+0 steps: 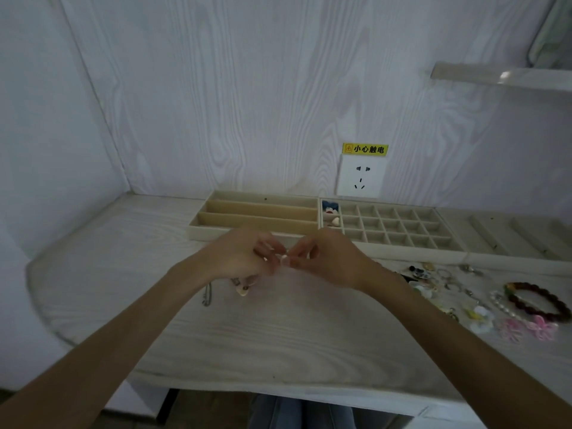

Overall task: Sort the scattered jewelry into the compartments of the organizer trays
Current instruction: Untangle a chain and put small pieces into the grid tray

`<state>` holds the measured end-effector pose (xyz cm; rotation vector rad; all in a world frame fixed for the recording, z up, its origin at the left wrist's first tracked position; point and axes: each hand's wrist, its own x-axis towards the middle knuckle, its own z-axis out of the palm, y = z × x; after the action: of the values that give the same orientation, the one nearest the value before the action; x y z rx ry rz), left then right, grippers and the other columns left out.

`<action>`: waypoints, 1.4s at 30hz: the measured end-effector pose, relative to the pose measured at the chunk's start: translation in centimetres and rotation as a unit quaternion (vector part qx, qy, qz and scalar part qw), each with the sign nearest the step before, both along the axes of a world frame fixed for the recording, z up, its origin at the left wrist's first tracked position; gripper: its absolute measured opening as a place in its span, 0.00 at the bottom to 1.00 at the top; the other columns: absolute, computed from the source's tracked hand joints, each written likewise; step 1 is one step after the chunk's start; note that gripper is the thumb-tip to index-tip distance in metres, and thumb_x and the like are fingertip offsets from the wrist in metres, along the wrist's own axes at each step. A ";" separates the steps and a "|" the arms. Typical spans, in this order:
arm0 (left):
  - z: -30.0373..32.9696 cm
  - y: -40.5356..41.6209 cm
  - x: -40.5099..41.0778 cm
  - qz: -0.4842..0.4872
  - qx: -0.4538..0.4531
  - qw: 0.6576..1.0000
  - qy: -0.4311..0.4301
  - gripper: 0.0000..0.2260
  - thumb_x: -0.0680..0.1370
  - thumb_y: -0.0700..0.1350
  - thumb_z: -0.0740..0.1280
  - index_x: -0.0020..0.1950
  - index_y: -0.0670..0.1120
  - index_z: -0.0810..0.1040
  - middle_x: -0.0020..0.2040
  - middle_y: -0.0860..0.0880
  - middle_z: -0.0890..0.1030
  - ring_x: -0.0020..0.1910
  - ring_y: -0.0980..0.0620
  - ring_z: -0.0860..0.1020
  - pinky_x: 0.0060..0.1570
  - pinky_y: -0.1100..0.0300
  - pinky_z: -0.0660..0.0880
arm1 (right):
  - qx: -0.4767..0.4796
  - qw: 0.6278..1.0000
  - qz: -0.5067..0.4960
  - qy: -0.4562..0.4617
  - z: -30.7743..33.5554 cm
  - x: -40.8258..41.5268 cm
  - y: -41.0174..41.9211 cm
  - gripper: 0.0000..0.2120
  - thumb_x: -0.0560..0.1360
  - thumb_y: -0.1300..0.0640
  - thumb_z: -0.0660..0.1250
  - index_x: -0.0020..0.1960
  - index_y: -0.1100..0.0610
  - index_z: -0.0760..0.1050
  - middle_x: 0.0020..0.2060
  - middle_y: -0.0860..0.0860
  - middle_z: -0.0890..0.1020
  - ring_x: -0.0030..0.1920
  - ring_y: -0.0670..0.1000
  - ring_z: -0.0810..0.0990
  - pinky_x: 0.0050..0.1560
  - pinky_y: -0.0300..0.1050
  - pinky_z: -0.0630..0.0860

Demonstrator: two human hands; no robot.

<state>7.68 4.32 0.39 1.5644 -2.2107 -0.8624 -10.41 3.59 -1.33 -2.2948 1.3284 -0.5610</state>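
Head camera looked down at both hands meeting mid-tabletop [278, 335]: left hand [244, 255] and right hand [328, 258] pinched one small pale jewelry piece [284, 259] between fingertips, apparently to untangle it. Organizer trays [402, 252] waited at twelve o'clock; scattered jewelry [510, 305] lay at three o'clock.

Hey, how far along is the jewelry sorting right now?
Barely started. Done: a few small pieces sit in the left column of the grid tray. The long-slot tray looks empty. In hand: the left hand and right hand share a grip on one small pale piece. Left: the dark bead bracelet, pink ornaments and the pile beside them, plus a chain near the left wrist.
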 end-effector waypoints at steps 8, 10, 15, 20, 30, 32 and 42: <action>2.6 -1.8 -3.0 0.029 -0.097 0.986 0.135 0.08 0.68 0.47 0.76 0.38 0.61 0.83 0.38 0.57 0.84 0.43 0.57 0.83 0.54 0.53 0.78 | 0.088 0.964 -0.106 -0.229 2.9 -2.8 -1.3 0.09 0.71 0.45 0.70 0.38 0.50 0.82 0.27 0.43 0.80 0.29 0.37 0.76 0.35 0.26 0.71; 3.0 -3.1 -3.9 0.022 -0.093 0.984 0.147 0.07 0.67 0.48 0.76 0.39 0.59 0.82 0.36 0.59 0.83 0.41 0.61 0.82 0.52 0.58 0.78 | 0.096 0.953 -0.137 -0.253 3.3 -3.7 -2.0 0.10 0.72 0.45 0.68 0.40 0.50 0.82 0.30 0.44 0.82 0.29 0.36 0.76 0.32 0.26 0.71; 3.4 -7.1 -6.1 0.035 -0.064 0.985 0.157 0.05 0.71 0.45 0.74 0.45 0.48 0.82 0.38 0.53 0.82 0.34 0.65 0.78 0.41 0.71 0.73 | 0.169 0.921 -0.167 -0.309 3.8 -5.8 -4.4 0.09 0.76 0.54 0.66 0.55 0.55 0.79 0.47 0.51 0.83 0.46 0.47 0.82 0.41 0.34 0.76; 2.7 -9.7 -7.7 0.064 -0.021 0.977 0.203 0.09 0.73 0.43 0.72 0.51 0.41 0.81 0.42 0.48 0.82 0.37 0.58 0.79 0.27 0.76 0.68 | 0.182 0.906 -0.167 -0.345 3.2 -6.2 -5.9 0.09 0.70 0.61 0.73 0.50 0.56 0.80 0.44 0.55 0.85 0.45 0.51 0.84 0.47 0.38 0.80; 0.1 -11.9 -8.5 0.059 -0.073 0.992 0.083 0.06 0.68 0.52 0.75 0.39 0.55 0.79 0.45 0.51 0.83 0.47 0.52 0.81 0.54 0.51 0.77 | 0.055 0.947 -0.248 -0.195 1.1 -5.8 -7.8 0.05 0.66 0.58 0.77 0.40 0.57 0.83 0.38 0.54 0.85 0.38 0.49 0.84 0.45 0.43 0.81; 0.0 -12.0 -8.3 0.056 -0.075 0.993 0.068 0.07 0.69 0.52 0.75 0.42 0.53 0.79 0.42 0.51 0.82 0.47 0.52 0.81 0.52 0.54 0.76 | 0.033 0.953 -0.256 -0.158 1.2 -5.9 -7.9 0.07 0.66 0.55 0.77 0.41 0.56 0.84 0.38 0.52 0.85 0.40 0.48 0.83 0.45 0.41 0.80; 0.3 -11.9 -7.6 0.045 -0.105 0.993 -0.042 0.13 0.70 0.55 0.73 0.50 0.50 0.82 0.43 0.54 0.80 0.43 0.58 0.77 0.43 0.63 0.71 | 0.050 0.963 -0.263 -0.035 1.2 -4.9 -8.9 0.10 0.63 0.51 0.78 0.40 0.55 0.85 0.36 0.52 0.85 0.36 0.48 0.81 0.39 0.43 0.78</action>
<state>0.04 -7.62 0.68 1.6114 -2.1870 -0.5284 -15.35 -5.27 -0.18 -1.8141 1.8944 -0.7117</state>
